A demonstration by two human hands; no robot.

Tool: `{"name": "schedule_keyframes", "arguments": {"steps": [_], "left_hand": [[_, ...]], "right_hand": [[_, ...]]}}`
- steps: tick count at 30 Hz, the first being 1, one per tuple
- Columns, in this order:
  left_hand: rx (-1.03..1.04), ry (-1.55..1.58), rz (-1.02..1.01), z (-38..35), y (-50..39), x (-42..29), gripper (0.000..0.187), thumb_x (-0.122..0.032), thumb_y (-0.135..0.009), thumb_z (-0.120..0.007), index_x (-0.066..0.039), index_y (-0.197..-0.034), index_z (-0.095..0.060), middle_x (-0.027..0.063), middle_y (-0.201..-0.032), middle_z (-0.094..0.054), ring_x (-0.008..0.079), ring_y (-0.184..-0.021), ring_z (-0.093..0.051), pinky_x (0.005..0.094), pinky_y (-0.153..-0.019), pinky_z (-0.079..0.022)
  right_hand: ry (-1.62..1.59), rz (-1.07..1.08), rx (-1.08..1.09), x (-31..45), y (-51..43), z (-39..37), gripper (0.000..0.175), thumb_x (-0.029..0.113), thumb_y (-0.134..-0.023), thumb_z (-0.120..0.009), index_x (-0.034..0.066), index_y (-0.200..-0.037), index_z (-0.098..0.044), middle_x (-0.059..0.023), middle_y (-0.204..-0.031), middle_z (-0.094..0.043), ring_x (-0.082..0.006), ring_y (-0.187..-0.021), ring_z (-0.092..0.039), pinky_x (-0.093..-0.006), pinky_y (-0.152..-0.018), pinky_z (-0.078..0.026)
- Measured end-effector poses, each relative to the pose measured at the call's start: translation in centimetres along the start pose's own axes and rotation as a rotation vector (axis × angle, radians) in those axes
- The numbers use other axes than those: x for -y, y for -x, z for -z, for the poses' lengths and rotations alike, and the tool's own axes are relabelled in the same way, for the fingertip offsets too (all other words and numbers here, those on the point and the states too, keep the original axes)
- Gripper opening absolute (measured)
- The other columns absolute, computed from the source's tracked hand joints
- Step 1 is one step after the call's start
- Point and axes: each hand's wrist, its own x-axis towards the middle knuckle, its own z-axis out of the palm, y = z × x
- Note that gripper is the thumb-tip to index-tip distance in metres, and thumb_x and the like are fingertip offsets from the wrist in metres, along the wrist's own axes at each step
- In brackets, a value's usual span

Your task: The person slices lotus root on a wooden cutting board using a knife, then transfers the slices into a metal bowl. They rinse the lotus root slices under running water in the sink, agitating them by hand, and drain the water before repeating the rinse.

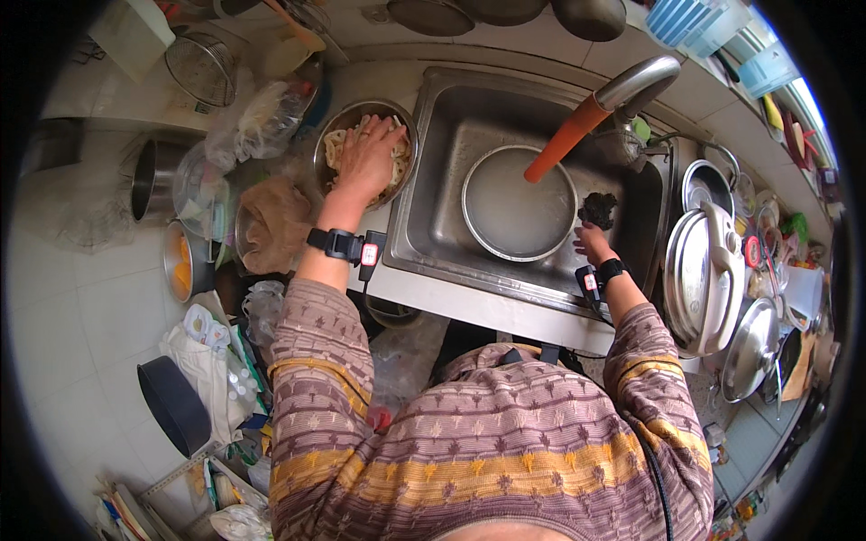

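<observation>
My left hand (371, 159) rests palm down, fingers spread, on pale sliced pieces (334, 147) that look like lotus root. They fill a round metal bowl (414, 157) on the counter, left of the sink. Inside the stainless steel sink (443, 209) stands a round metal basin (465, 203) of cloudy water. My right hand (593, 243) is low in the sink, right of this basin, fingers apart. Just beyond its fingertips lies a dark, crumpled clump (598, 208); whether they touch it, I cannot tell. The faucet's orange spout sleeve (567, 138) hangs over the basin.
A white-handled lid (703, 277) leans at the sink's right, by a metal bowl (708, 189). Left of the counter are a brown bag (274, 220), clear plastic bags (267, 118) and a metal pot (159, 181). Pans (433, 15) hang along the back wall.
</observation>
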Motion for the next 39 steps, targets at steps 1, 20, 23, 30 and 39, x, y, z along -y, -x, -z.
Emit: {"name": "schedule_keyframes", "arguments": {"steps": [1,20,23,30,39], "left_hand": [[0.005,-0.017,0.072,-0.2,-0.1,0.2,0.038,-0.011,-0.084,-0.047,-0.014,-0.122,-0.055,0.0101,-0.136,-0.044,0.0296,-0.128,-0.036,0.0488,-0.102,-0.03],[-0.431,0.676,0.222,1.9,6.4,-7.1,0.026,0.006,-0.076,-0.052,-0.002,-0.1,-0.06,0.0138,-0.11,-0.06,0.0306,-0.107,-0.055,0.0379,-0.091,-0.043],[-0.4,0.792,0.267,1.2,7.3,-9.3,0.026,0.007,-0.076,-0.051,-0.002,-0.1,-0.059,0.0137,-0.107,-0.061,0.0298,-0.103,-0.058,0.0364,-0.089,-0.045],[-0.279,0.971,0.409,0.6,8.9,-10.9,0.025,0.006,-0.081,-0.05,-0.001,-0.103,-0.06,0.0101,-0.104,-0.064,0.0226,-0.099,-0.06,0.0307,-0.087,-0.045],[-0.291,1.189,0.508,-1.1,10.2,-10.9,0.024,0.006,-0.083,-0.049,0.0,-0.103,-0.059,0.0084,-0.1,-0.065,0.018,-0.097,-0.061,0.0288,-0.087,-0.046]], "right_hand": [[-0.164,-0.206,0.088,-0.1,0.0,-0.2,0.045,0.016,-0.087,-0.053,0.0023,-0.128,-0.042,-0.0154,-0.109,-0.058,-0.0316,-0.099,-0.057,-0.0462,-0.087,-0.045],[-0.073,-0.306,0.367,0.4,-1.2,-3.5,0.011,0.011,-0.08,-0.053,0.0015,-0.086,-0.054,-0.0075,-0.067,-0.05,-0.0147,-0.049,-0.044,-0.0243,-0.041,-0.031],[-0.073,-0.273,0.315,1.2,-0.9,-3.6,0.008,0.007,-0.078,-0.052,0.0013,-0.083,-0.053,-0.007,-0.067,-0.048,-0.0158,-0.047,-0.043,-0.0257,-0.04,-0.032],[-0.199,-0.206,0.245,2.2,0.0,-4.2,0.011,0.003,-0.075,-0.051,-0.0036,-0.084,-0.052,-0.0108,-0.068,-0.049,-0.0191,-0.045,-0.041,-0.0308,-0.04,-0.033],[-0.212,-0.126,0.157,2.2,1.5,-5.1,0.011,0.007,-0.075,-0.052,-0.0025,-0.081,-0.053,-0.0107,-0.064,-0.05,-0.0186,-0.045,-0.045,-0.0294,-0.039,-0.033]]}}
